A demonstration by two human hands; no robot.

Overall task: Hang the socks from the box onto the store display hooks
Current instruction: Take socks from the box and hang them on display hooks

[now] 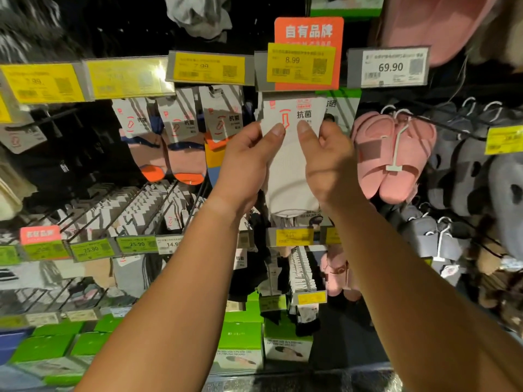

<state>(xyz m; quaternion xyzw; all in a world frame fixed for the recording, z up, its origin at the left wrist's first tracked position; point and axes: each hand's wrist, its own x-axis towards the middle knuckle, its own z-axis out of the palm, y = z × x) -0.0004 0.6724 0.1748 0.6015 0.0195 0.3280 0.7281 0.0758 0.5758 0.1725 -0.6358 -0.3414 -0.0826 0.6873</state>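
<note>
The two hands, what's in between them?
In the head view, a pack of white socks sits between the left hand and right hand. Both pinch its card header, right under the 8.99 price tag.

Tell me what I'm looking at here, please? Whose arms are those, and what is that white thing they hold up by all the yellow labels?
There is no machine here. The picture comes from a small camera worn on a person's head, so you see what that person sees: two bare arms reaching forward into a shop display.

The left hand and the right hand both pinch a pack of white socks, thumbs on its paper card. They hold it up just under the yellow 8.99 price tag, where the hook should be; the hook itself is hidden.

To the left, orange and pink socks already hang in a row. To the right hang pink slippers and grey slippers. Lower down are more socks on hooks and green boxes.
</note>
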